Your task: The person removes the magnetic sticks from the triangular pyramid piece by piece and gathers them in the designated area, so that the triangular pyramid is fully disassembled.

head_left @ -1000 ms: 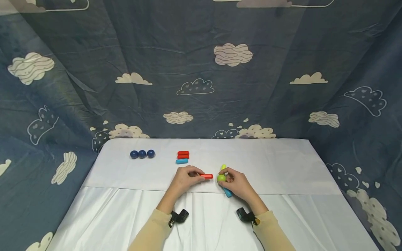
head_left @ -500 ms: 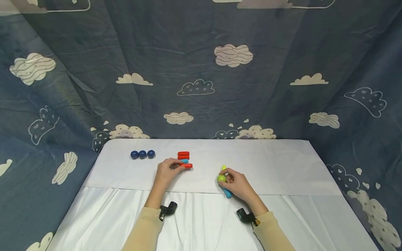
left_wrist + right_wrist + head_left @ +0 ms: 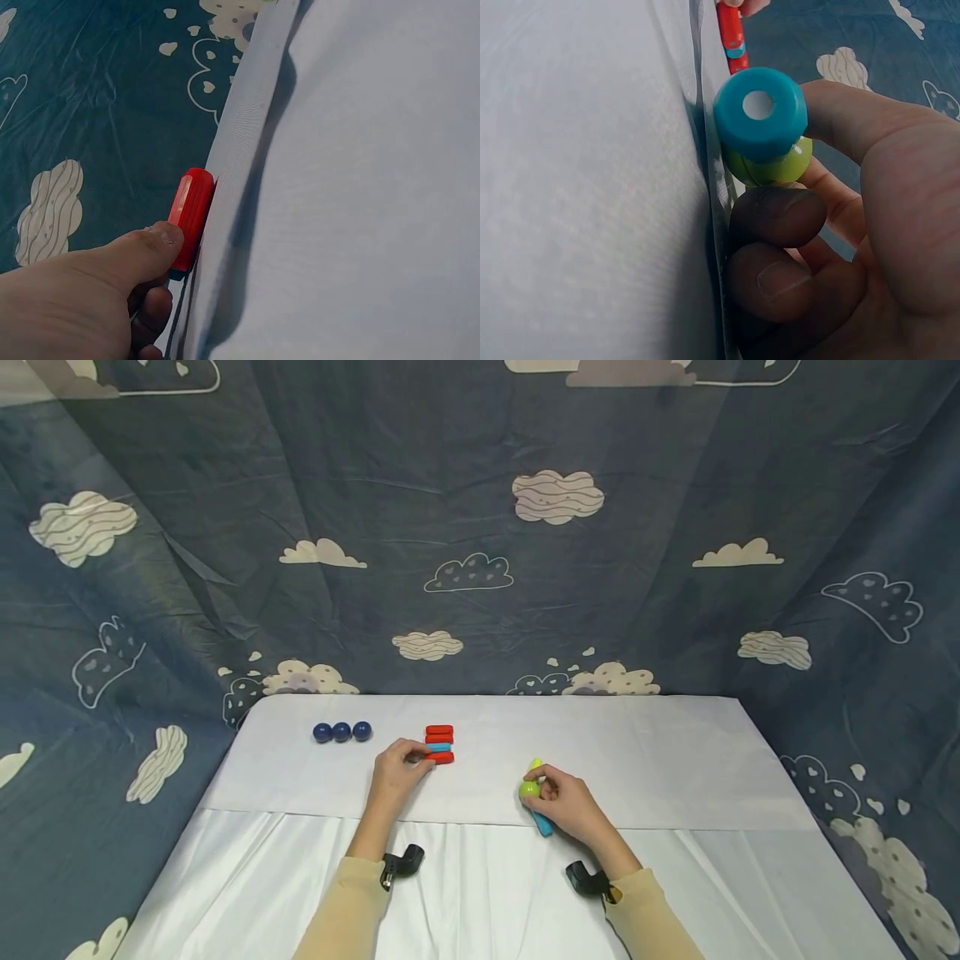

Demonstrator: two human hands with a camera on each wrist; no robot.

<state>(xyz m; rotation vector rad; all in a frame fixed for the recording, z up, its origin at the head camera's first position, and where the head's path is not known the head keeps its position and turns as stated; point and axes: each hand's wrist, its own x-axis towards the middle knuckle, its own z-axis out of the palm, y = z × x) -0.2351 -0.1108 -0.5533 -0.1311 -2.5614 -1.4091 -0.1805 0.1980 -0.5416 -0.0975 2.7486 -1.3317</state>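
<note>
My left hand (image 3: 396, 774) pinches a red stick (image 3: 444, 758) at its left end, with the thumb on it in the left wrist view. That stick lies just in front of a light blue stick (image 3: 441, 748), in line with two red sticks (image 3: 439, 730) behind. With thumb and fingers, my right hand (image 3: 566, 800) holds a lime green ball (image 3: 529, 789). A blue stick (image 3: 542, 824) extends from the ball toward me, and a yellow-green stick (image 3: 536, 763) extends away. In the right wrist view the blue stick's round end (image 3: 780, 112) faces the camera, partly covering the ball.
Three dark blue balls (image 3: 342, 732) sit in a row at the back left of the white-covered table (image 3: 645, 760). A dark curtain with cloud prints (image 3: 465, 510) hangs behind and at both sides. Each wrist wears a black camera.
My left hand has carried the red stick left and back, from near the green ball to the front of the row of sticks. The right hand stays in place with the ball.
</note>
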